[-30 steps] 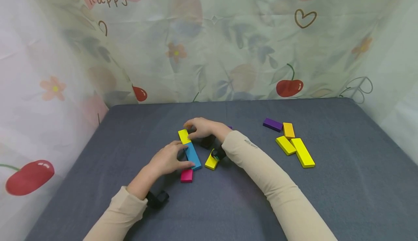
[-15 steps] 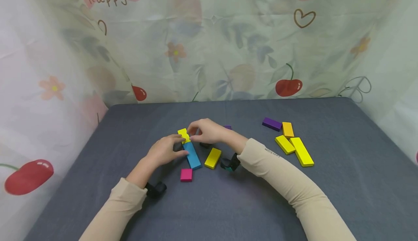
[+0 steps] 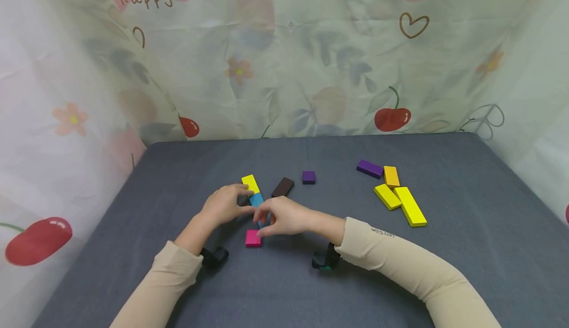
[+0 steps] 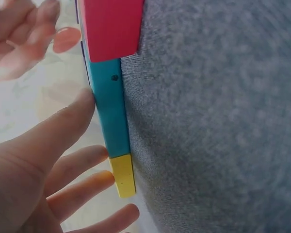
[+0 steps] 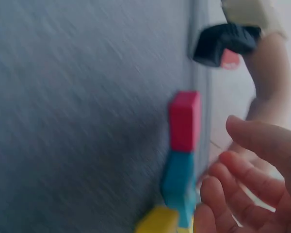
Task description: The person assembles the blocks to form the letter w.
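A yellow block [image 3: 251, 184] and a longer blue block [image 3: 256, 200] lie end to end in a slanted row. Close along their left side is the left hand [image 3: 222, 205], fingers spread and holding nothing; in the left wrist view its thumb overlaps the edge of the blue block [image 4: 110, 107]. The right hand [image 3: 284, 217], fingers loosely bent and nothing between them, hovers over the lower part of the blue block. Its thumb tip is right at a small pink block [image 3: 253, 238]. In the right wrist view another yellow block [image 5: 159, 221] shows blurred at the bottom; the right hand hides it from the head.
A dark brown block [image 3: 283, 187] and a small purple block [image 3: 308, 177] lie behind the right hand. Farther right sit a long purple block [image 3: 370, 169], an orange block [image 3: 391, 176] and two yellow blocks [image 3: 411, 207]. A printed curtain [image 3: 289, 71] stands behind the grey table [image 3: 480, 249].
The right hand has come back from the far yellow block toward the pink block, uncovering the brown and small purple blocks. The left hand has drawn slightly up and left.
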`<state>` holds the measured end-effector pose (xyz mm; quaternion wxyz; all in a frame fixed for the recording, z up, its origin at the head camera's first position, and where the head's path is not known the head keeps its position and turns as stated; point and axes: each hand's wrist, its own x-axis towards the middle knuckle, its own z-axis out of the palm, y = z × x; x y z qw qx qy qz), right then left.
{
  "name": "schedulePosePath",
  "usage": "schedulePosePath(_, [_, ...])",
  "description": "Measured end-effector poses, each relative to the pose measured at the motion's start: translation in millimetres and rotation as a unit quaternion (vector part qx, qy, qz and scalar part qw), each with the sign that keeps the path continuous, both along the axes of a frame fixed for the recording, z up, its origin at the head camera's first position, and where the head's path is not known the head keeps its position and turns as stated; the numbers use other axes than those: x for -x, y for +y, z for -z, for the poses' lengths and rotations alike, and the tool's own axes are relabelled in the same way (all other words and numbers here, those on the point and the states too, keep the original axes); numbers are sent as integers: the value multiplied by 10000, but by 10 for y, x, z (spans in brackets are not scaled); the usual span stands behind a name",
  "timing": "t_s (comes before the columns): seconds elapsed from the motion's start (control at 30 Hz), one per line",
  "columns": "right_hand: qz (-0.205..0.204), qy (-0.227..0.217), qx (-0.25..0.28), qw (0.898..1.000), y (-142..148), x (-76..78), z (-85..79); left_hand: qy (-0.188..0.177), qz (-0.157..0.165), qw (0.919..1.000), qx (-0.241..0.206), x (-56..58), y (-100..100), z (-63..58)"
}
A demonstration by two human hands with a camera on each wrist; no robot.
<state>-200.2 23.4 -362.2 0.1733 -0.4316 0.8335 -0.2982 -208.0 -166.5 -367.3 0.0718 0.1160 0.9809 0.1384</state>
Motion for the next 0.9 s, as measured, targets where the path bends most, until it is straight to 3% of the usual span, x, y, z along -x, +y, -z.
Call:
schedulePosePath(0.37, [613,422,-506,9959,-90,-170,96,-120,-65,9998,-168,-13,16,-17])
schedulePosePath(0.9, [1059,677,-804,9888,-150,-223,133,-174,-151,9994,-239,-3,14,-13])
